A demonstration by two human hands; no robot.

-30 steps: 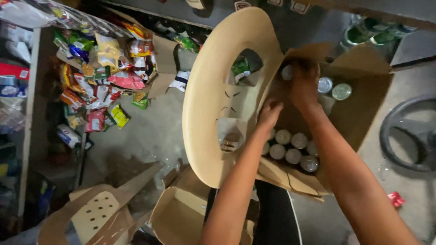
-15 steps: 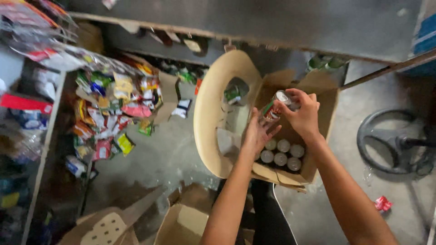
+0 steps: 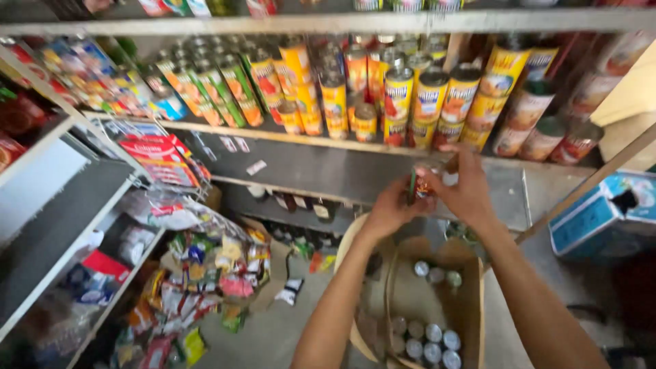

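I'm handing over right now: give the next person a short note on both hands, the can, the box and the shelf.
Left hand and right hand hold one small can between them, raised in front of the shelf of stacked cans.
Open cardboard box below, on a tan chair, with silver-topped cans inside.
Done: one can out of the box.
Left: it is not yet on the shelf; more cans wait in the box.

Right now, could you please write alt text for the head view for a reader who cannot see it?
Both hands, left hand and right hand, hold a small can up before a shelf of stacked cans. Below them, a cardboard box holds more cans.
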